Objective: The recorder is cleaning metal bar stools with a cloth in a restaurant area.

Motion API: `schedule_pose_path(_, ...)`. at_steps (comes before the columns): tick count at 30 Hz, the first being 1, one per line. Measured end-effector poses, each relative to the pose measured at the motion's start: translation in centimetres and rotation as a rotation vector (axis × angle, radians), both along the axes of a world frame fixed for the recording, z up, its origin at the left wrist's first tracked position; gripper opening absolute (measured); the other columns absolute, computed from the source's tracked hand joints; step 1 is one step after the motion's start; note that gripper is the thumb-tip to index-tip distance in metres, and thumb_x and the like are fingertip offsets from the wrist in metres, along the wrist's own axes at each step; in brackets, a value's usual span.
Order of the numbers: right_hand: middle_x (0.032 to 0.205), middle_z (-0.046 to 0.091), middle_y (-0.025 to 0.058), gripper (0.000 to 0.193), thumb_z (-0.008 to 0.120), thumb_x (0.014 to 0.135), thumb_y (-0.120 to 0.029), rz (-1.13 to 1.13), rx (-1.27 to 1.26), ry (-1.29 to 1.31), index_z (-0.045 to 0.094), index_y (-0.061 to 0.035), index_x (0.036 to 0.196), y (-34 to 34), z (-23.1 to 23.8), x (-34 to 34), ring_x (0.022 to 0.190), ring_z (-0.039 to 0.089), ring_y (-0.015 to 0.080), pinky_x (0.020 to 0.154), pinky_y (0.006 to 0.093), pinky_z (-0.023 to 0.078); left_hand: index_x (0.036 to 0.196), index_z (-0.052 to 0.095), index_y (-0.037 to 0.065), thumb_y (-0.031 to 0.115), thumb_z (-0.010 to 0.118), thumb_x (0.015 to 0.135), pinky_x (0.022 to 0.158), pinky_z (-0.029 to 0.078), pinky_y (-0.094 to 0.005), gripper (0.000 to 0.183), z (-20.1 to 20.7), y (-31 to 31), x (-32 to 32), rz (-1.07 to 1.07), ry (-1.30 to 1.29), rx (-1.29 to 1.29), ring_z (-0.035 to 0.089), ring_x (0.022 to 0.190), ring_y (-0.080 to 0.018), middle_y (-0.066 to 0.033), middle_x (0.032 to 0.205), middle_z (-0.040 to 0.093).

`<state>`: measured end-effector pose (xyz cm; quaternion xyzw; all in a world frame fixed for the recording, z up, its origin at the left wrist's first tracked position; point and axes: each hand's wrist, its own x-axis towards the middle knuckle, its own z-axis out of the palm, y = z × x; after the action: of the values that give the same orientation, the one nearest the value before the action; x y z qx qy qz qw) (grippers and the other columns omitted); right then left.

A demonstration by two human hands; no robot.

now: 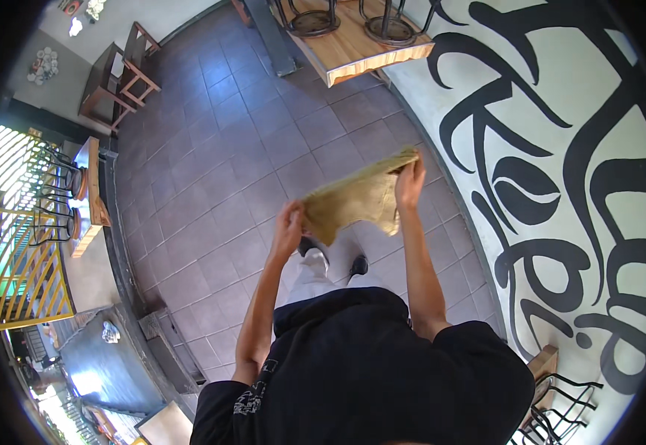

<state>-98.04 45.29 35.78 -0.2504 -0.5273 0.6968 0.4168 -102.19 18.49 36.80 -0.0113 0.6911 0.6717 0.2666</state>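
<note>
Both my arms reach forward over the floor, holding a yellowish-tan cloth (pixel 353 199) stretched between them. My left hand (pixel 289 228) is closed on the cloth's left end. Higher and to the right, my right hand (pixel 410 182) grips its other end near the top corner. The upper edge looks folded and runs slanting up to the right. Below it the cloth hangs loose, with a curved lower edge. Some of my fingers are hidden behind the fabric.
Brown tiled floor (pixel 212 170) spreads around my feet. Ahead, a wooden table (pixel 360 55) carries upturned stools. A white wall (pixel 442 111) with black painted lettering runs along the right. On the left are a wooden counter (pixel 89 196) with stools and a dark grey counter (pixel 108 363).
</note>
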Motion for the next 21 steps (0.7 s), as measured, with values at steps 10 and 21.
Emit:
schedule_pose_path(10, 0.083, 0.059, -0.0008, 0.023, 0.041, 0.099, -0.015, 0.697, 0.021, -0.139, 0.060, -0.0024, 0.102, -13.6, 0.7, -12.1, 0.073, 0.052, 0.0056, 0.062, 0.0220, 0.044, 0.112, 0.055, 0.002, 0.004, 0.062, 0.080, 0.083, 0.046, -0.0268, 0.033, 2.5, -6.0, -10.5, 0.118, 0.304, 0.089, 0.056, 0.094, -0.0111, -0.0039, 0.095, 0.061)
schedule_pose_path(21, 0.077, 0.063, 0.0020, 0.026, 0.042, 0.097, -0.018, 1.052, 0.276, -0.283, 0.062, -0.0021, 0.090, -24.7, 0.3, -18.0, 0.063, 0.056, 0.0076, 0.053, 0.0256, 0.045, 0.096, 0.056, 0.004, 0.012, 0.057, 0.093, 0.055, 0.043, -0.0251, 0.009, 0.0, -14.9, -16.8, 0.408, 0.645, -0.089, 0.051, 0.061, -0.0069, 0.0001, 0.070, 0.057)
